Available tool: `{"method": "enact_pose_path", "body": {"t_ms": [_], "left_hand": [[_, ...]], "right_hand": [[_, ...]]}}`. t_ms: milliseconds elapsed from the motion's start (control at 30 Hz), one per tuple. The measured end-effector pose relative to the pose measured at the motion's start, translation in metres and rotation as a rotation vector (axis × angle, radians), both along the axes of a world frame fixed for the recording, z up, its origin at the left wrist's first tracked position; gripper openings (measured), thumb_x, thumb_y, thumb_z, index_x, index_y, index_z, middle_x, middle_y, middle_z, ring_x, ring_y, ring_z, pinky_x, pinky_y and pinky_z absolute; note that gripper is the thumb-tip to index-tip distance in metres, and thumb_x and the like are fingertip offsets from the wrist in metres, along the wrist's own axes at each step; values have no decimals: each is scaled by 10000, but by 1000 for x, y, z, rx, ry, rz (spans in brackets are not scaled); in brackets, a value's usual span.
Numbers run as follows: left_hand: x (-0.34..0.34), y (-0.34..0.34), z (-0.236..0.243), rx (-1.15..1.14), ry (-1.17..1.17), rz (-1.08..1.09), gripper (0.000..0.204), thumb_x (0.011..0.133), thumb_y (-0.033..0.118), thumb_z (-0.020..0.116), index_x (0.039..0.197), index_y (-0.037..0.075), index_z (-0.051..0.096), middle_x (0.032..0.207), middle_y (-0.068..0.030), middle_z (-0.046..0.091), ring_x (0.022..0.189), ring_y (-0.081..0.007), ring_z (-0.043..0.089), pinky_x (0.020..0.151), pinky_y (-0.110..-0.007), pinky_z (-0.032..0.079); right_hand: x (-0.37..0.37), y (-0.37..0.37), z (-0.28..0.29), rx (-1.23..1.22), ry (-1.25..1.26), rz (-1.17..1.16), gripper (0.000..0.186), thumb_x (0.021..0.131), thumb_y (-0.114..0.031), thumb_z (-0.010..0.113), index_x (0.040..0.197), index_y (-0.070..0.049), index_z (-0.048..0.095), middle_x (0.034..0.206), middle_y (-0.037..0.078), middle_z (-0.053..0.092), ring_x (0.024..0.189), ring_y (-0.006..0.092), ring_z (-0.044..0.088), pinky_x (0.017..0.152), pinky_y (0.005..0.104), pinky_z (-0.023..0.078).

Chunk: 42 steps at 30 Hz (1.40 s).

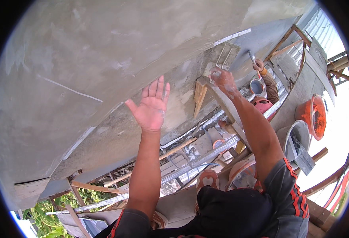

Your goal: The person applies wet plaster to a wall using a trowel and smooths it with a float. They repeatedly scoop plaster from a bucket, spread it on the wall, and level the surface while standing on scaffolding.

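My left hand (152, 105) is flat and open, fingers spread, pressed against or just off the grey plastered wall (83, 59). My right hand (223, 79) is smeared with cement and grips the handle of a wooden plastering float (200, 95) held against the wall's rough patch. A strip of fresh rough plaster (182, 99) runs between my two hands. My legs and orange-soled shoes (207, 179) stand on scaffold planks below.
Another person in a pink cap (263, 105) works further along, one hand (258, 65) raised with a trowel beside a small bucket (256, 86). An orange bucket (313, 115), a grey bucket (295, 139), wooden scaffold poles (174, 148) and green plants (47, 216) lie below.
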<state>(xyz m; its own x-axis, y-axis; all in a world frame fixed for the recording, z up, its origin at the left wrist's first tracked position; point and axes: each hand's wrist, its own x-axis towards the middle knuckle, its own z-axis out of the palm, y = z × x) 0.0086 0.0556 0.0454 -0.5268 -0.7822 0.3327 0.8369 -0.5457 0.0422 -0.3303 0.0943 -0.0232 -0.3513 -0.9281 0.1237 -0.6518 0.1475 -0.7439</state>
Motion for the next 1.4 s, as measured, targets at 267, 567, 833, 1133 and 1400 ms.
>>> {"method": "enact_pose_path", "body": {"t_ms": [267,567,833,1133,1400], "left_hand": [[-5,-4,-17,-101,24,-4,1111,947,853,392,1552,-76,456,1710,-219,345,1657,-350,128,1354,-582,8],[-7,-8,-3,-247,13,-50,1142,977,860,302,1623,-81,314,1767,-201,193,1661,-344,87,1355,-576,10],[-12,-6,-2,-268,71,-79,1144,980,857,299,1640,-77,272,1774,-203,168,1659,-359,87,1349,-593,24],[-21,18,31,55,-319,229,1149,980,858,300,1648,-76,250,1783,-181,149,1661,-355,81,1345,-594,33],[-24,18,24,53,-313,218,1151,979,861,285,1645,-77,257,1786,-170,149,1660,-358,80,1345,-597,33]], "right_hand": [[14,21,1,36,127,-60,274,942,-308,752,1115,-103,693,930,240,734,906,452,725,793,542,568],[2,132,82,117,-440,-401,172,949,-245,725,1067,-121,716,690,103,675,628,220,724,635,391,557],[-104,327,195,35,312,-866,276,917,-297,690,1119,-121,755,848,162,746,831,312,738,826,438,559],[-126,415,129,333,265,-817,259,888,-302,697,1104,-180,771,1040,206,774,1062,399,728,943,512,540],[-114,408,115,438,-26,-704,391,970,-380,699,1263,-126,746,1002,220,779,937,416,757,873,475,590]]}}
